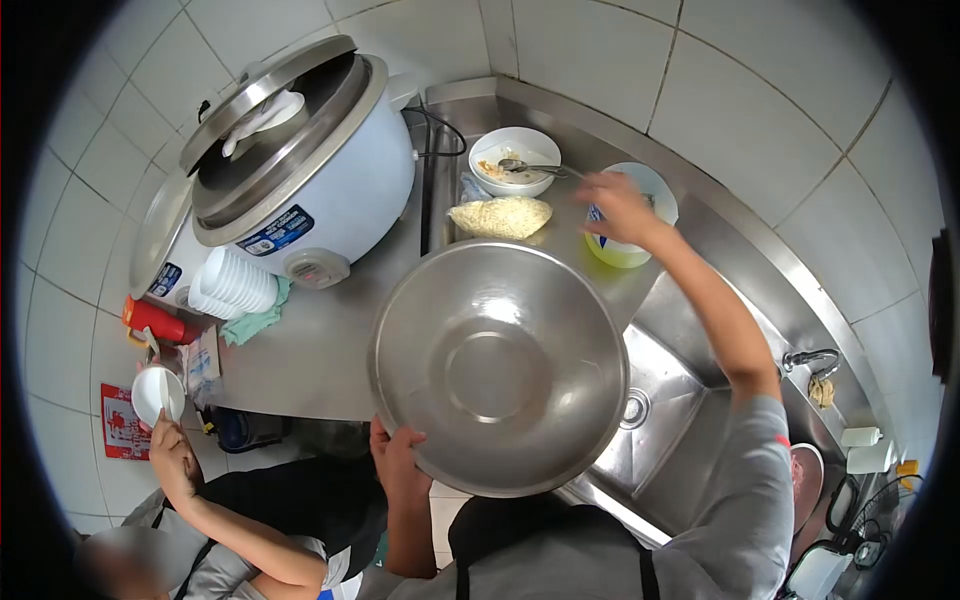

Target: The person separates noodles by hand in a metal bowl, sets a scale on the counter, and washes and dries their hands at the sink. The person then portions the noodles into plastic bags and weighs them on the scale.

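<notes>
A large stainless steel mixing bowl (490, 375) stands in front of me, its inside facing up and bare. My left hand (402, 455) grips its near-left rim, thumb over the edge. My right hand (622, 212) hangs over a clear tub with yellow-green liquid (618, 255), its fingers slightly blurred, a little apart and pointing left. Nothing shows between them. Just left of those fingers ends the handle of a metal spoon (540, 169), which lies in a white bowl (482, 180) with food remains. A plastic bag of pale yellow grains (502, 217) sits below that bowl.
A big rice cooker (350, 190) with a tilted lid stands at left, near stacked white cups (235, 283) and a red jug (155, 322). On the right are the sink (650, 380) and faucet (810, 358). A co-worker's hand (173, 460) holds a small white bowl (158, 393).
</notes>
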Demonstrator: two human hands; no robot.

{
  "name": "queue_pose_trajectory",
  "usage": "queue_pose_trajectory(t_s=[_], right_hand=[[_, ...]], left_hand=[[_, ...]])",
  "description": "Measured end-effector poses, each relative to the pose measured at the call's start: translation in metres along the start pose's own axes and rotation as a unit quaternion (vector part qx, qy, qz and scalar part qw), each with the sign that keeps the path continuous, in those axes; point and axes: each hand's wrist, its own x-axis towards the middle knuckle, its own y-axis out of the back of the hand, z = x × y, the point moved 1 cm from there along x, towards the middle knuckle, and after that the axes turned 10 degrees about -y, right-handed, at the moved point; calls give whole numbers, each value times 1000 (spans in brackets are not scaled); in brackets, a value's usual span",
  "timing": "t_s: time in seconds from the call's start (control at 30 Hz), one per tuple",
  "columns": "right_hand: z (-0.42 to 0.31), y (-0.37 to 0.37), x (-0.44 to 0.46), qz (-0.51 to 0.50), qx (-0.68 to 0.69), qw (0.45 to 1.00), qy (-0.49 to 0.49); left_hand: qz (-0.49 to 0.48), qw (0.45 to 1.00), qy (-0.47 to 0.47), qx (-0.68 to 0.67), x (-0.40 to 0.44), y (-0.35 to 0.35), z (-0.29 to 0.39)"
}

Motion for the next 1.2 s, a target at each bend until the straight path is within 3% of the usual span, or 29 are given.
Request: queue_pose_trajectory(t_s=[0.07,0.17,0.23,0.43,0.57,0.7,0.9,1.03,1.1,1.2], right_hand=[[-10,-63,57,18,107,988,109],[-35,-119,97,-103,15,992,76],[-47,-133,99,-69,-87,991,78],[-50,-173,78,78,-96,988,94],[-37,-137,44,40,-7,998,47],[-39,-103,25,134,142,971,-137],[-71,15,-16,329,154,930,-53],[-94,64,-74,363,166,917,22],[-105,66,-102,328,197,923,48],[-119,45,-132,270,154,943,114]], left_hand=[[10,1000,-17,25,-4,-8,10],[15,999,-34,35,-6,-7,11],[29,997,-53,37,-9,-12,13],[29,996,-55,56,-20,-2,14],[24,997,-55,55,-20,11,17],[20,998,-42,29,-18,-1,19],[12,999,-21,43,17,-7,-22],[-56,995,-37,79,48,-8,-57],[-94,986,-43,133,63,-2,-71],[-63,919,-155,357,65,-9,-68]])
